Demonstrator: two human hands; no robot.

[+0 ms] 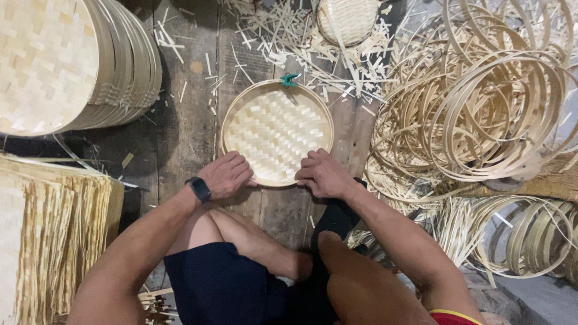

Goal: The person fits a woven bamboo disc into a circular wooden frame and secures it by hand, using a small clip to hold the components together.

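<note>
Two hands: both rest on the near rim of one round woven tray, seen from above the person's knees.
Stacked trays (pixel 66 60): at ten o'clock, a leaning pile of finished round trays, well apart from the hands.
Woven mats (pixel 42 235): at eight o'clock, flat sheets of woven strips piled by the left forearm.
Left hand (pixel 226 174): a dark wrist band (pixel 198 188) sits behind it; the fingers are curled and pressed down on the tray's rim at its seven o'clock edge, thumb side inward. They pinch the rim rather than lift it, as far as the view shows.
Woven tray (pixel 277 129): lies flat on the plank floor (pixel 186 120) at twelve o'clock from both hands, directly ahead of the knuckles. Being round, it has no long axis; its weave runs in a herringbone pattern.
Green clip (pixel 289 79): clamped on the tray's far rim at twelve o'clock, opposite the hands.
Right hand (pixel 322 174): fingers bent and closed over the rim at five o'clock, gripping it. Both hands are equally near the tray.
Small basket (pixel 348 21): at one o'clock, among loose offcuts (pixel 283 36) strewn on the floor.
Bamboo hoops (pixel 481 102): at two to four o'clock, a tangled heap of bent rings, near the right forearm but not touching the tray.
</note>
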